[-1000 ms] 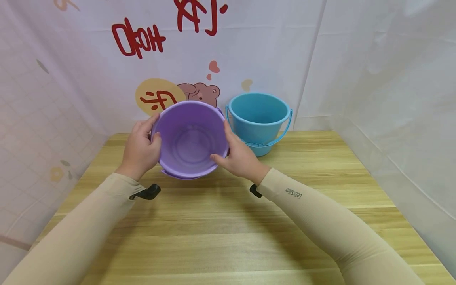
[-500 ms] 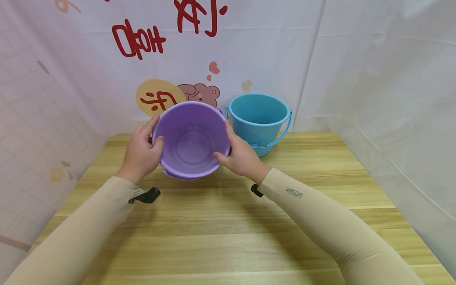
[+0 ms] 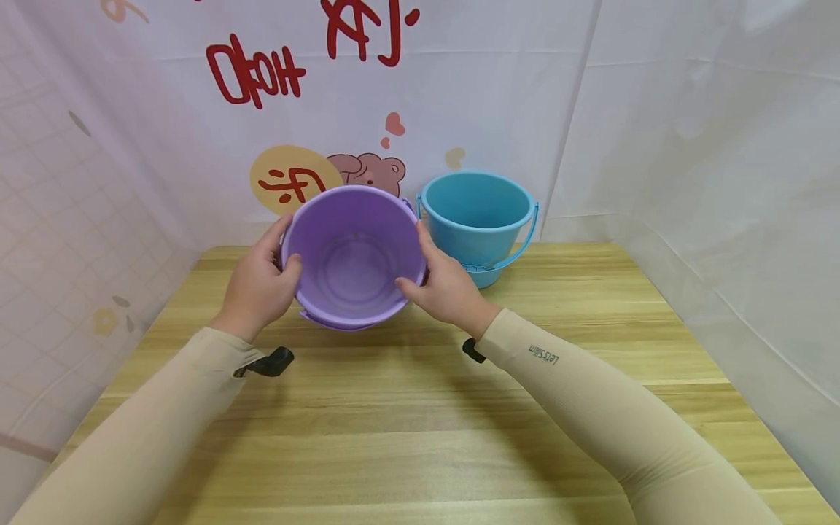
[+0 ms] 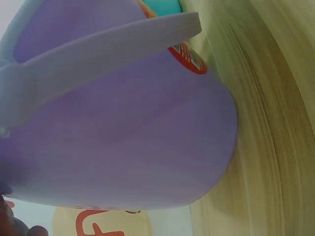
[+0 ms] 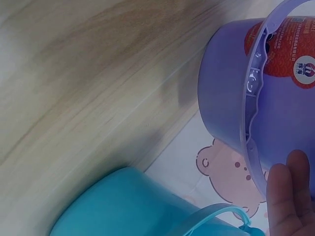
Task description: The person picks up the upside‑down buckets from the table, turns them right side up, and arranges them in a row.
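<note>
Both hands hold a purple plastic bucket [image 3: 354, 273], its mouth tipped toward me and its inside bare. My left hand [image 3: 258, 286] grips the rim on the left, thumb over the inner edge and fingers outside. On the right side of the rim, my right hand [image 3: 451, 289] pinches the wall the same way. In the left wrist view the bucket's handle [image 4: 113, 54] hangs down past its side. A red label [image 5: 283, 54] shows on the bucket's outer wall in the right wrist view. Behind my right hand stands a blue bucket [image 3: 469, 246], upright, handle lowered at its front.
The buckets are at the back part of a wood-grain table [image 3: 394, 423]. Close behind rises a white printed curtain [image 3: 499, 95] with red characters and a bear. More white sheeting [image 3: 735, 168] closes off the right side.
The purple bucket and both hands have shifted very slightly to the right, with the same grip and tilt. The blue bucket has stayed where it was.
</note>
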A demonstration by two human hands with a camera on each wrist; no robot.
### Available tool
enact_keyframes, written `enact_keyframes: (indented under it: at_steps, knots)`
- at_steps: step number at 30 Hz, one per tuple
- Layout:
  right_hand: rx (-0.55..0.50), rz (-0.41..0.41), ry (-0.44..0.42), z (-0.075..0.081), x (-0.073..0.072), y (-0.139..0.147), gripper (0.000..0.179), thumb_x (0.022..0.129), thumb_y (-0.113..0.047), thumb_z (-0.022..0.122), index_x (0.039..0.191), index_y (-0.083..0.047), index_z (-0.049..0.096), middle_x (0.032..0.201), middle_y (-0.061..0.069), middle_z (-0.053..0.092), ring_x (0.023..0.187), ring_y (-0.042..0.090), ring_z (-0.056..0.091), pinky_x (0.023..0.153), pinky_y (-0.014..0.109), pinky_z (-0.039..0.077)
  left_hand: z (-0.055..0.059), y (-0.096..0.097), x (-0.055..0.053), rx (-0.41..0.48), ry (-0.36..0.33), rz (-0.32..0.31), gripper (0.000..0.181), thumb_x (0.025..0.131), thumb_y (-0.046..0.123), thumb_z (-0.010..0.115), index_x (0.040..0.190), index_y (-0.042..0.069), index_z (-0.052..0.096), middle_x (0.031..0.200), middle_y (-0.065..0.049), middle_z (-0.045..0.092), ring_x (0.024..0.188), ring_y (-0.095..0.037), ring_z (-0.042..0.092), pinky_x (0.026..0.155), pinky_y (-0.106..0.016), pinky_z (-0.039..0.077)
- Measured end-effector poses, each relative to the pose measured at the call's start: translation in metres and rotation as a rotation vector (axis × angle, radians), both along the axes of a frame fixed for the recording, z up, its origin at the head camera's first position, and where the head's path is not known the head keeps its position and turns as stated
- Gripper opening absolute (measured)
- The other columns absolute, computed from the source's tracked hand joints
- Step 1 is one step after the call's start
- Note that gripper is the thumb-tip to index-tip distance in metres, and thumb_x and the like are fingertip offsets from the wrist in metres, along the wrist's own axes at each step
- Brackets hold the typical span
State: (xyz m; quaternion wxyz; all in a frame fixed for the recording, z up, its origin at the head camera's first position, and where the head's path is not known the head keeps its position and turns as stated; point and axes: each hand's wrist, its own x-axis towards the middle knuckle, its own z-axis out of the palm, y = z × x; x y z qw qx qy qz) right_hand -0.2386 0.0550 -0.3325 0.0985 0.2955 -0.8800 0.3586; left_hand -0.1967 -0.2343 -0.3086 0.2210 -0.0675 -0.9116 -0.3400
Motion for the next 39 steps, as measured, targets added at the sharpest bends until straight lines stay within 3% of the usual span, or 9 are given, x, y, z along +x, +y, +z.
enact_keyframes:
  at_steps: [4,11,17,20,25,31,35,39]
  knots:
    - [-0.01,0.001,-0.004,0.0,0.0,0.0,0.098,0.082,-0.04,0.065,0.15,-0.024,-0.003,0.134,0.011,0.049,0.099,0.014,0.062,0.076,0.026,0.053,0.003,0.001,0.002,-0.017,-0.002,0.021,0.057,0.092,0.027,0.046,0.144,0.038,0.028,0.08,-0.006,0.062,0.064,-0.018,0.058,0.051,-0.03,0.049]
    - [-0.048,0.009,-0.045,-0.002,0.002,-0.001,0.098,0.081,-0.049,0.063,0.149,-0.026,-0.003,0.148,0.007,0.033,0.115,0.018,0.056,0.088,0.03,0.05,0.008,0.004,0.003,-0.021,-0.019,0.058,0.055,0.092,0.025,0.045,0.143,0.038,0.03,0.084,-0.004,0.065,0.065,-0.017,0.06,0.054,-0.03,0.047]
    - [-0.126,0.086,-0.081,-0.007,0.003,-0.002,0.099,0.079,-0.054,0.063,0.149,-0.03,-0.003,0.139,0.004,0.041,0.096,0.008,0.059,0.075,0.024,0.053,0.012,0.007,0.004,-0.021,-0.065,0.107,0.054,0.092,0.028,0.043,0.143,0.038,0.03,0.079,-0.004,0.062,0.063,-0.018,0.058,0.054,-0.03,0.045]
    - [-0.14,0.108,-0.085,-0.008,0.004,-0.003,0.103,0.078,-0.055,0.064,0.148,-0.029,-0.006,0.141,0.003,0.038,0.094,0.007,0.058,0.074,0.023,0.052,0.012,0.007,0.004,-0.02,-0.078,0.115,0.054,0.092,0.029,0.042,0.144,0.037,0.03,0.083,-0.003,0.063,0.067,-0.018,0.058,0.056,-0.03,0.045]
    - [-0.128,0.107,-0.104,-0.009,0.006,-0.003,0.109,0.075,-0.057,0.066,0.144,-0.032,-0.015,0.146,0.006,0.032,0.098,0.006,0.056,0.076,0.022,0.051,0.01,0.004,0.003,-0.016,-0.064,0.083,0.054,0.092,0.031,0.044,0.145,0.033,0.03,0.098,-0.005,0.062,0.075,-0.02,0.059,0.059,-0.032,0.048]
    - [-0.145,0.113,-0.13,-0.008,0.007,-0.001,0.11,0.074,-0.058,0.067,0.143,-0.034,-0.016,0.149,0.007,0.028,0.099,0.007,0.057,0.081,0.029,0.052,0.003,0.0,0.001,-0.012,0.026,0.015,0.056,0.092,0.035,0.048,0.145,0.025,0.031,0.128,-0.012,0.048,0.087,-0.019,0.055,0.067,-0.033,0.05]
    - [-0.163,0.116,-0.155,-0.009,0.007,0.001,0.111,0.074,-0.057,0.067,0.142,-0.036,-0.017,0.152,0.005,0.023,0.099,0.009,0.059,0.082,0.034,0.053,-0.001,0.001,0.0,-0.026,0.087,-0.027,0.058,0.092,0.036,0.049,0.145,0.019,0.033,0.135,-0.01,0.045,0.095,-0.018,0.054,0.071,-0.033,0.049]
    - [-0.15,0.11,-0.148,-0.004,0.011,0.002,0.111,0.075,-0.055,0.068,0.143,-0.034,-0.017,0.154,0.004,0.019,0.098,0.011,0.058,0.081,0.032,0.052,0.0,0.003,0.001,-0.031,0.088,-0.025,0.058,0.092,0.038,0.048,0.145,0.02,0.032,0.138,-0.009,0.043,0.096,-0.019,0.055,0.073,-0.036,0.05]
